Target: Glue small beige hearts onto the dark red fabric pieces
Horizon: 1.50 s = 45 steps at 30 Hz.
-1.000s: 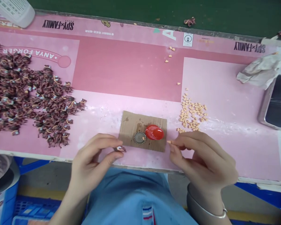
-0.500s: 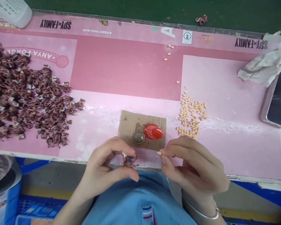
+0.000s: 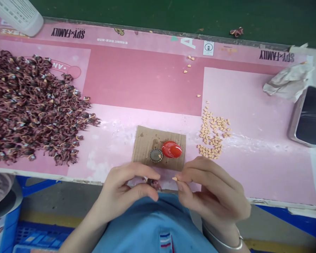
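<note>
Between thumb and fingers, my left hand holds a small brown animal figurine at the table's front edge; the fingers hide part of it. My right hand pinches a tiny pale-yellow piece a short way to the right, apart from the figurine. Just beyond both hands lies a cardboard square. On it sit a red oval dish and a grey bottle cap with its hollow side up. More pale-yellow pieces are scattered beyond my right hand.
Many similar brown figurines are heaped at the left. A white bottle is at the back left. To the right lie a crumpled tissue and a phone. One figurine rests on the green surface behind.
The figurine has turned in my left hand and shifted slightly right. My right hand has come a little left with the pale-yellow piece, narrowing the gap. The camera view has shifted slightly.
</note>
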### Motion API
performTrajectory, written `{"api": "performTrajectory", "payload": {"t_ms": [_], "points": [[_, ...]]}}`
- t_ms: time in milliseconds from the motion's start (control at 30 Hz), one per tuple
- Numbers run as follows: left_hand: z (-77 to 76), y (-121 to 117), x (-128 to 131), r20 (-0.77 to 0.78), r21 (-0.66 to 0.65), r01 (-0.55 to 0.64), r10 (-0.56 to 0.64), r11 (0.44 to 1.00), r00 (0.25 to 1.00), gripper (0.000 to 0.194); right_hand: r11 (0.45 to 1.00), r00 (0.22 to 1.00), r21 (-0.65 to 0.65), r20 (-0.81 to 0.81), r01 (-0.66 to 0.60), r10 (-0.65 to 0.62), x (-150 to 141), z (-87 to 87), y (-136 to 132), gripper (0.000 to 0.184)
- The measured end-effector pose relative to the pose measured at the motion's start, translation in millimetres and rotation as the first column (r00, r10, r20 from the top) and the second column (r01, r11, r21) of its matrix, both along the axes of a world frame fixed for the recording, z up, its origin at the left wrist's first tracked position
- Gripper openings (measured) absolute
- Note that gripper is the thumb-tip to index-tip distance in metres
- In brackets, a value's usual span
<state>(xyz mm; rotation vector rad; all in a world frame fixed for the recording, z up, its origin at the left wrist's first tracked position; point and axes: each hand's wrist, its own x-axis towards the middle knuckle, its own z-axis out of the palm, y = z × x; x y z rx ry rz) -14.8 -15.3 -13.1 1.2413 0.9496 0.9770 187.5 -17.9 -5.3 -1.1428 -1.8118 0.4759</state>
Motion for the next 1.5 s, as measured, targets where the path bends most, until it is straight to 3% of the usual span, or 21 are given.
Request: {"api": "performTrajectory", "payload": {"t_ms": [233, 500, 633, 767, 900, 1000, 1100, 1233, 1300, 1400, 1500], "points": [[-1.8, -8.3, 2.8, 0.275, -0.251, 0.026, 0.045, 0.968, 0.960, 0.031, 0.993, 0.993, -0.016, -0.003, -0.115, 0.115, -4.3, 2.8, -0.4, 0.015], [-4.3, -10.7, 1.8, 0.381, -0.275, 0.086, 0.026, 0.958, 0.924, 0.025, 0.985, 0.982, -0.031, 0.071, -0.171, 0.173, -6.6, 2.8, -1.8, 0.016], [-2.4, -8.7, 6.2, 0.251, -0.261, -0.028, 0.096, 0.965, 0.963, 0.024, 0.990, 0.960, -0.010, 0.243, -0.143, 0.141, -3.6, 11.7, -12.1, 0.015], [3.5, -5.0, 12.7, 0.061, -0.057, -0.175, 0.178, 0.983, 0.982, 0.021, 0.987, 0.923, 0.025, 0.359, -0.156, 0.136, -3.0, 14.6, -15.0, 0.022], [15.7, 14.3, 6.0, -0.210, 0.189, -0.059, 0.099, 0.980, 0.973, 0.016, 0.999, 0.967, 0.013, 0.252, -0.049, 0.044, 5.4, 7.4, -8.1, 0.031], [24.9, 61.4, -4.5, -0.434, 0.311, 0.108, 0.040, 0.944, 0.900, 0.012, 0.980, 0.971, 0.014, 0.131, 0.200, -0.201, 24.7, -1.9, -5.8, 0.045], [25.8, 143.1, -6.1, -0.627, 0.322, 0.211, 0.041, 0.923, 0.778, 0.013, 0.913, 0.914, 0.040, 0.005, 0.405, -0.406, 50.9, -15.3, -7.1, 0.053], [11.3, 269.6, 9.0, -0.759, 0.365, 0.041, 0.272, 0.930, 0.592, 0.025, 0.912, 0.912, 0.054, 0.038, 0.406, -0.408, 81.0, -32.0, -12.4, 0.047], [1.8, 320.7, 17.4, -0.776, 0.372, -0.054, 0.342, 0.927, 0.529, 0.028, 0.904, 0.901, 0.046, 0.080, 0.425, -0.427, 91.7, -35.7, -17.5, 0.037], [-9.8, 368.7, 23.6, -0.787, 0.378, -0.114, 0.383, 0.919, 0.483, 0.026, 0.888, 0.881, -0.017, 0.136, 0.459, -0.453, 103.3, -36.0, -26.3, 0.021], [-18.0, 385.6, 20.5, -0.794, 0.376, -0.101, 0.376, 0.921, 0.477, 0.027, 0.878, 0.872, -0.074, 0.178, 0.473, -0.455, 108.0, -35.5, -29.8, 0.016]]}}
